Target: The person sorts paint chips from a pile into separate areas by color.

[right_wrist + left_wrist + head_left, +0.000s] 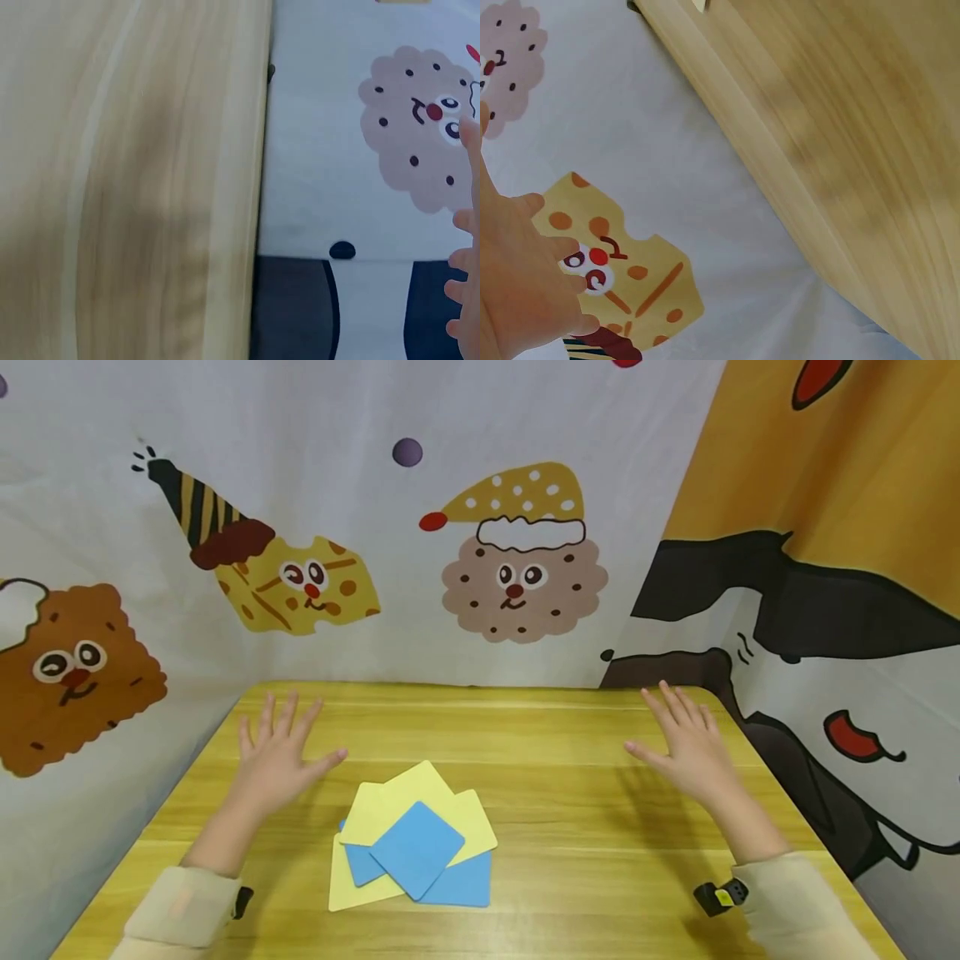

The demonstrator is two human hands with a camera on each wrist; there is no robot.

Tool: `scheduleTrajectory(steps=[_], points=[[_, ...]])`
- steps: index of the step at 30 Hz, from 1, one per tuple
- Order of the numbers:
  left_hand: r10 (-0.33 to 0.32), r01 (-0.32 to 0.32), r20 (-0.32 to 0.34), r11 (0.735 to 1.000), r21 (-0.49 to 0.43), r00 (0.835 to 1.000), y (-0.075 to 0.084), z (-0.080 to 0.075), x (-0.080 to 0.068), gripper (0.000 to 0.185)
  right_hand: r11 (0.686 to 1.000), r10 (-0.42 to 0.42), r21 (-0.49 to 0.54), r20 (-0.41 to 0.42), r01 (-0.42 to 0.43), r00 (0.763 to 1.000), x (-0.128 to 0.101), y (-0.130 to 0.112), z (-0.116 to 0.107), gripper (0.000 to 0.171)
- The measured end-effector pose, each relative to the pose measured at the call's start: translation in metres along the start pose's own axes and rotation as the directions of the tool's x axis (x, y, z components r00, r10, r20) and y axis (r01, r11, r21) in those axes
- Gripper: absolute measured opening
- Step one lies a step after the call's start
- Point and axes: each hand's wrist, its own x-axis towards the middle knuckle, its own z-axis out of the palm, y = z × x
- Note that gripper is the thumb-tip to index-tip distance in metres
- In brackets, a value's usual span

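Several flat yellow cards (420, 785) and blue cards (418, 850) overlap in a loose pile on the wooden table (555, 860). One blue card lies on top, turned like a diamond. To the left of the pile my left hand (276, 768) is raised with its fingers spread, holding nothing. My right hand (693, 756), also spread and holding nothing, is over the table's right side, well apart from the cards. In the left wrist view the left hand (532, 277) shows at the left edge; in the right wrist view the right hand (469, 262) shows at the right edge.
A white curtain (330, 410) with printed cartoon biscuits and cheese hangs right behind the table's far edge and along its sides. Dark wrist devices (720, 896) are strapped at both sleeves.
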Motion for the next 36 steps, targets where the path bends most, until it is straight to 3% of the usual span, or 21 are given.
scheduleTrajectory(steps=[11, 21, 28, 36], points=[[0.07, -0.071, -0.03, 0.996, -0.054, 0.997, 0.019, 0.013, -0.019, 0.09, 0.995, -0.086, 0.041, -0.034, 0.088, 0.996, -0.003, -0.041, 0.027, 0.087], [0.158, -0.151, 0.045, 0.98, -0.128, 0.986, 0.03, 0.025, -0.025, 0.09, 0.986, -0.112, 0.117, -0.041, 0.116, 0.993, -0.016, -0.097, 0.052, 0.087], [0.259, -0.246, 0.069, 0.956, -0.16, 0.963, 0.034, 0.044, -0.03, 0.091, 0.982, -0.128, 0.14, -0.004, 0.128, 0.992, -0.024, -0.131, 0.069, 0.089], [0.378, -0.342, 0.125, 0.909, -0.24, 0.917, 0.034, 0.058, -0.033, 0.096, 0.974, -0.163, 0.162, 0.024, 0.157, 0.986, -0.033, -0.167, 0.089, 0.093]])
